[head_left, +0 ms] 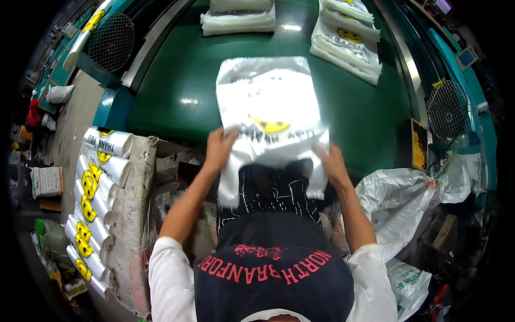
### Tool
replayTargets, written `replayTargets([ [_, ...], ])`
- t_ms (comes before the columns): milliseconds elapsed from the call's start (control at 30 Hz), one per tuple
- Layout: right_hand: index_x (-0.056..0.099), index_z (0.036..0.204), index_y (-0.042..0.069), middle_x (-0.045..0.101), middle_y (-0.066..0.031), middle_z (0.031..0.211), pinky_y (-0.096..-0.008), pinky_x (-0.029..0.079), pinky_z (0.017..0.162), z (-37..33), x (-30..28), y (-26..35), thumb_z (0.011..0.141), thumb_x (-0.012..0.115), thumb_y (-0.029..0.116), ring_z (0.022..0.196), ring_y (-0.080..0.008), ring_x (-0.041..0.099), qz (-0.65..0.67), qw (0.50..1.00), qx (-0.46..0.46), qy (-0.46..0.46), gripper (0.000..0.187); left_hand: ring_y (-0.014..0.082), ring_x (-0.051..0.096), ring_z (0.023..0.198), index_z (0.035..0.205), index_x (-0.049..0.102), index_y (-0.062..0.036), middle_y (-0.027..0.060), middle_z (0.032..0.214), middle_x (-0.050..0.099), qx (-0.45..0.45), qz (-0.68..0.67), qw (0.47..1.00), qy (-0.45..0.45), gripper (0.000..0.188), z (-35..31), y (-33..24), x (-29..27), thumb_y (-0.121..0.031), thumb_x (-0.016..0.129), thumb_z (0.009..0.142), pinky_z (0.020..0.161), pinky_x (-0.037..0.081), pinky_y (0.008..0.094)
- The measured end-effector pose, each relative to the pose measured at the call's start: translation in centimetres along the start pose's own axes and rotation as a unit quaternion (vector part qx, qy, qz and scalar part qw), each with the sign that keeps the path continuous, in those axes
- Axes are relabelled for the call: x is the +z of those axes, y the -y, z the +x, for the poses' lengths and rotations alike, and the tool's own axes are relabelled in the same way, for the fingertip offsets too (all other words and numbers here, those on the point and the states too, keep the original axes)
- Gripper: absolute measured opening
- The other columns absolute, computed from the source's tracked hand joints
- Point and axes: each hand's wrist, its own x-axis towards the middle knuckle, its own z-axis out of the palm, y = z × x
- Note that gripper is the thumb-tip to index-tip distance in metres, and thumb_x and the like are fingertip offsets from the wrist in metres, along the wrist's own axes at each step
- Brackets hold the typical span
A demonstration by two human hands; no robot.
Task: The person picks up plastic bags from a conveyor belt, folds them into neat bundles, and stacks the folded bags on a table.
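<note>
A flat stack of white plastic carrier bags, printed with a yellow smiley, lies at the near edge of the green conveyor belt. Its two handle strips hang toward me, over my lap. My left hand is closed on the stack's left side, near the base of a handle. On the opposite side my right hand grips the other edge, its fingertips partly hidden by the plastic. The bags' near part is slightly blurred.
More bag stacks lie farther up the belt, one at the back middle and one at the right. Rolled bags line a worn board at my left. A white sack stands at right. Round wire guards flank the belt.
</note>
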Motion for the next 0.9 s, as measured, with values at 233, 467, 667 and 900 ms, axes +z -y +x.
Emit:
replayTargets([
  [233, 0.047, 0.121, -0.003, 0.065, -0.0092, 0.081, -0.0246, 0.045, 0.052, 2.4, -2.8, 1.3, 0.085, 0.065, 0.023, 0.061, -0.0103, 0.058, 0.015, 0.987, 0.052, 0.148, 0.049, 0.0144, 0.057, 0.091, 0.145, 0.021, -0.005, 0.0122, 0.103, 0.063, -0.076, -0.104, 0.991, 0.031, 0.07, 0.4, -2.3, -2.2, -0.013, 0.062, 0.088, 0.078, 0.047, 0.0275],
  [467, 0.051, 0.123, 0.002, 0.059, -0.0051, 0.071, -0.0233, 0.039, 0.048, -1.3, -4.8, 3.1, 0.073, 0.07, 0.026, 0.052, -0.0099, 0.047, -0.197, 0.975, -0.013, 0.102, 0.058, 0.0093, 0.055, 0.085, 0.131, 0.044, 0.0018, 0.008, 0.103, 0.061, -0.056, 0.104, 0.98, 0.161, 0.057, -6.0, -5.6, -3.5, -0.001, 0.065, 0.078, 0.071, 0.046, 0.0242],
  [667, 0.061, 0.1, -0.002, 0.062, -0.0063, 0.074, -0.0209, 0.042, 0.049, 4.5, 0.7, 8.8, 0.085, 0.064, 0.028, 0.058, -0.0095, 0.059, -0.072, 0.962, 0.076, 0.252, 0.034, 0.0198, 0.059, 0.093, 0.127, 0.046, 0.0038, 0.0146, 0.108, 0.059, -0.228, -0.172, 0.92, 0.269, 0.053, 1.2, -8.9, 1.1, -0.029, 0.056, 0.087, 0.08, 0.049, 0.0324],
  [900, 0.046, 0.13, 0.003, 0.063, -0.0177, 0.111, -0.0343, 0.05, 0.081, 5.8, 1.4, 6.9, 0.089, 0.059, 0.03, 0.1, -0.0256, 0.063, -0.121, 0.973, -0.072, 0.184, 0.05, 0.0342, 0.036, 0.126, 0.138, 0.034, -0.0012, 0.0183, 0.146, 0.029, 0.373, 0.468, 0.781, 0.18, 0.08, -0.5, -6.2, 4.6, -0.012, 0.066, 0.065, 0.101, 0.031, 0.0495],
])
